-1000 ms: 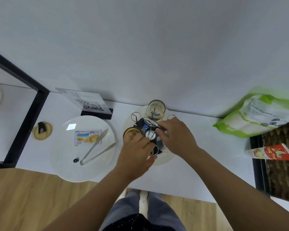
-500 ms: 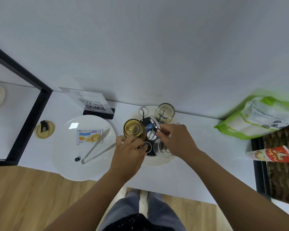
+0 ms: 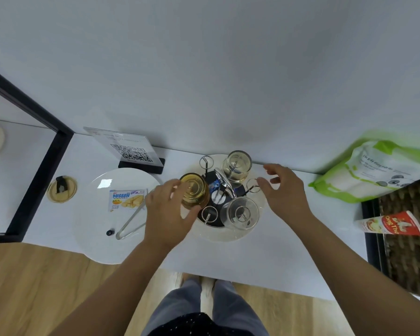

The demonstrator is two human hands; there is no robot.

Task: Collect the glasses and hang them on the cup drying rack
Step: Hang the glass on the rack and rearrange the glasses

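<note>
Three glasses sit upturned on the round wire cup drying rack (image 3: 224, 190) on the white counter (image 3: 264, 258). Left hand (image 3: 167, 214) cups the amber-tinted glass (image 3: 194, 190) at the rack's left; right hand (image 3: 284, 190) hovers spread, empty. Smooth, brittle and likely slippery, the glass is best gripped round its sides.

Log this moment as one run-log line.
left hand: shut on amber glass, at rack | right hand: open, empty, beside rack | hung: two clear glasses | empty pegs: visible
</note>
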